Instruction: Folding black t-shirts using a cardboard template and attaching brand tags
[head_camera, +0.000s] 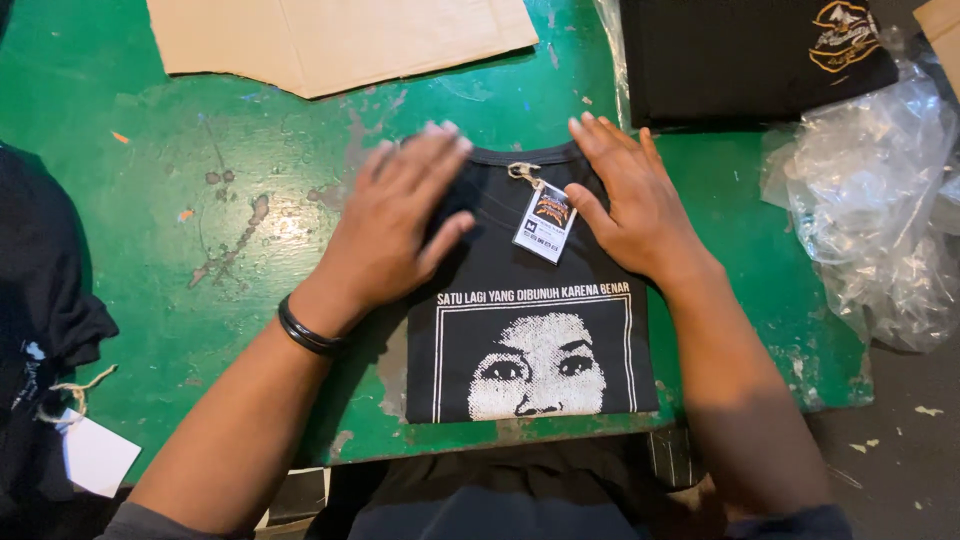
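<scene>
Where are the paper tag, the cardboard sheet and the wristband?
paper tag (545, 222), head view, middle of the card.
cardboard sheet (330, 35), head view, its flat face.
wristband (305, 333), head view, on the left wrist.

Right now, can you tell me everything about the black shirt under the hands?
The black shirt is soft cloth, folded into a neat rectangle, lying flat on the worn green table. Its front shows a white printed picture with a line of white lettering above. A small hang tag hangs from the collar by a string. The left hand and right hand press flat on its top corners.
</scene>
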